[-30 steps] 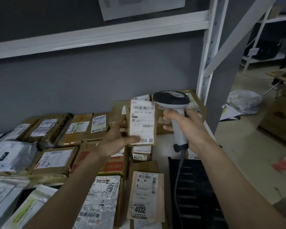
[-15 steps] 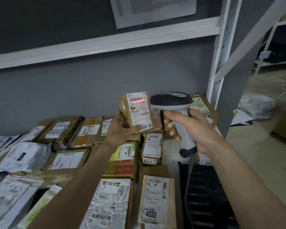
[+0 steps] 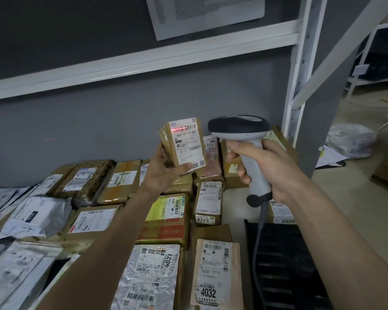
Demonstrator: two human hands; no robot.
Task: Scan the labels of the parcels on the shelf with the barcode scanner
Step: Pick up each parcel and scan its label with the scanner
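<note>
Fingers (image 3: 160, 151) of left hand (image 3: 164, 171): curled behind and beside a small parcel (image 3: 184, 144), thumb across its lower front edge; parcel held upright, raised above the shelf (image 3: 235, 206), label (image 3: 187, 142) facing the camera. Fingers of right hand (image 3: 267, 168): wrapped round the grey grip of the scanner (image 3: 244, 139), forefinger at the front of the grip below the head.

Scanner: dark head, pale handle, cable (image 3: 259, 242) hanging from the butt. Head just right of the parcel, not touching it.

Label: white, barcodes at top and middle, a QR code at the lower right. Red scan line lies across the top barcode.

Shelf stock, below and behind the hands: brown boxes in rows along the grey wall (image 3: 121, 121); grey poly bags at left; one silver bag marked 4021 (image 3: 150, 271); one kraft packet marked 4032 (image 3: 215, 271); one small box marked 5428 (image 3: 208, 202); one box marked 4926 (image 3: 282, 213), partly hidden by the right wrist.

Other: dark slatted crate (image 3: 285, 265) at right front; white shelf beam (image 3: 143, 61) overhead; printed sheet (image 3: 206, 14) on the wall.
</note>
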